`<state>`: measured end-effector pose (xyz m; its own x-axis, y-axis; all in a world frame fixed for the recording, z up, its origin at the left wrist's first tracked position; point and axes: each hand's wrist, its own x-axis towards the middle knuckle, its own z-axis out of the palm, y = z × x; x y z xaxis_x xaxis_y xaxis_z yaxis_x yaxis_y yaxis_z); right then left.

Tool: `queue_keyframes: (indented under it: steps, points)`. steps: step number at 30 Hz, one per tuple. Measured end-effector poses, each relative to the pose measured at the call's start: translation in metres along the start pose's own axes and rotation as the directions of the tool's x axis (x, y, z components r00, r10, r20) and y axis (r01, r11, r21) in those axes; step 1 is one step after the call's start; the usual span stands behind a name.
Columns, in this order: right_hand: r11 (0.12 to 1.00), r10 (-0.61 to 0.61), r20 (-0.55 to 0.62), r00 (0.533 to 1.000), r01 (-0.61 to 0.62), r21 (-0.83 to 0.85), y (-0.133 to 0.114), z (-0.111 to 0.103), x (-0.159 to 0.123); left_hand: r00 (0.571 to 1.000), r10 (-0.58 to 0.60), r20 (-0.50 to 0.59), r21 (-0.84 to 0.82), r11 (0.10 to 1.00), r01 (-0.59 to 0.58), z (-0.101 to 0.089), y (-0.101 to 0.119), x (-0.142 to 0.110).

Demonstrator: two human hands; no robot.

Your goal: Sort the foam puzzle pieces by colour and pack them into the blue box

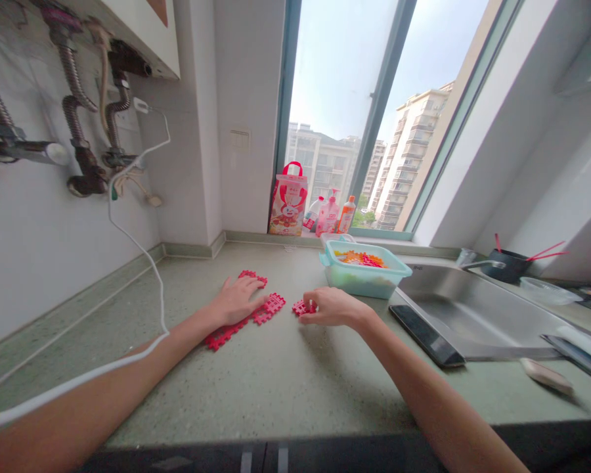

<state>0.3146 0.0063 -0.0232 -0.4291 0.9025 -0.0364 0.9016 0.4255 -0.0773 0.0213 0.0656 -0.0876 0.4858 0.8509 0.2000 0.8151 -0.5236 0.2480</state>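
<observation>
A flat chain of joined red and pink interlocking plastic tiles (263, 313) lies on the green countertop (270, 381). My left hand (236, 301) rests flat on it with fingers spread, pressing it down. My right hand (331, 307) is closed in a pinch on a single pink tile (301, 307) just right of the chain, a small gap apart from it. A teal plastic tub (362, 276) holding more orange and pink tiles stands behind my right hand.
A steel sink (473, 309) lies to the right with a dark phone (426, 335) on its near edge. Bottles (335, 213) and a red bag (288, 200) stand on the window sill. A white cable (142, 249) hangs over my left arm.
</observation>
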Motion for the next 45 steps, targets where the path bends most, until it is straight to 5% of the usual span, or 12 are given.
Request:
queue_keyframes:
  steps: [7,11,16,21,23,25,27,29,33,35,40,45]
  points:
    - [0.999,-0.037,-0.012,0.999,0.037,-0.001,-0.005,0.017,0.01,1.0,-0.005,-0.002,-0.007,1.0,0.005,-0.001,0.002,0.0]
    - [0.983,-0.173,-0.262,0.95,0.184,0.02,0.002,0.011,0.01,1.0,-0.004,-0.014,-0.011,1.0,0.004,-0.002,0.003,-0.001]
    - [0.992,-0.106,-0.717,0.689,0.128,-0.023,0.041,-0.016,0.003,1.0,0.005,0.001,-0.015,1.0,-0.005,-0.002,0.001,0.0]
    - [0.971,0.167,-0.887,0.43,-0.226,0.073,0.096,-0.035,-0.008,1.0,-0.002,0.002,-0.014,1.0,0.002,-0.001,-0.001,0.001]
    - [0.941,0.245,-0.9,0.36,-0.313,0.131,0.11,-0.034,-0.01,1.0,0.007,-0.009,-0.017,1.0,-0.007,0.0,-0.001,0.001]
    - [0.915,0.308,-0.854,0.419,-0.375,0.146,0.118,-0.03,-0.01,1.0,0.014,-0.019,-0.017,1.0,-0.014,0.001,-0.002,0.002]
    - [0.908,0.346,-0.746,0.57,-0.403,0.113,0.122,-0.024,-0.009,1.0,0.016,-0.021,-0.016,1.0,-0.016,0.002,-0.003,0.002]
    - [0.914,0.336,-0.678,0.654,-0.399,0.068,0.124,-0.02,-0.007,1.0,0.016,-0.022,-0.022,1.0,-0.017,0.002,-0.004,0.001]
    - [0.944,0.187,-0.817,0.545,-0.329,-0.003,0.114,-0.018,0.001,0.999,0.032,-0.021,-0.056,0.998,-0.033,0.0,-0.003,-0.001]
    - [0.98,0.06,-0.844,0.533,-0.194,-0.054,0.099,-0.014,0.007,0.999,0.042,-0.015,-0.071,0.997,-0.043,-0.002,-0.002,-0.002]
    - [0.942,-0.302,-0.652,0.695,0.323,-0.092,0.036,0.022,0.029,0.996,0.086,-0.017,-0.088,0.992,-0.087,-0.003,0.003,0.0]
    - [0.836,-0.506,-0.407,0.76,0.549,-0.013,-0.005,0.055,0.044,0.981,0.19,-0.034,-0.072,0.979,-0.192,-0.005,0.007,0.001]
